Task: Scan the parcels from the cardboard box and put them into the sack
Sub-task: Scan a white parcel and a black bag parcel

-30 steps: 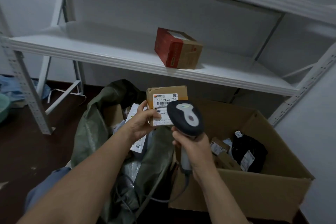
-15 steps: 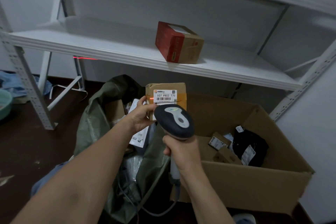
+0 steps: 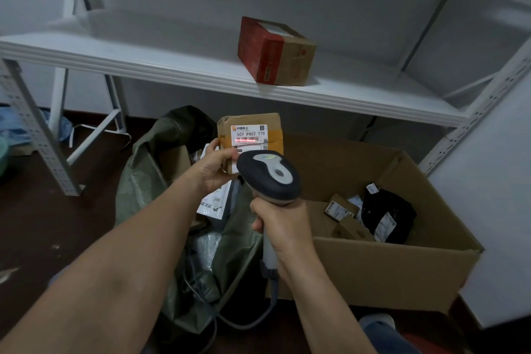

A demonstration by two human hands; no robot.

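Note:
My left hand (image 3: 214, 168) grips a small brown cardboard parcel (image 3: 258, 126) upright above the mouth of the green sack (image 3: 143, 175). Its white label faces me, and a red scan line crosses the barcode. My right hand (image 3: 283, 220) holds the handle of a dark grey barcode scanner (image 3: 268, 178), whose head points at the label from just below. To the right, the open cardboard box (image 3: 402, 261) contains a black bagged parcel (image 3: 388, 214) and small brown parcels (image 3: 340, 210). White bagged parcels (image 3: 214, 202) lie inside the sack.
A white metal shelf (image 3: 172, 66) runs across above the box and sack, with a red and brown carton (image 3: 274, 50) on it. A slotted shelf post (image 3: 37, 138) stands at left on the dark floor. The scanner cable (image 3: 244, 322) loops down in front of the sack.
The red scan line has moved from the parcel's left edge onto the barcode. The scanner and parcel stay nearly in place; the view shifted slightly.

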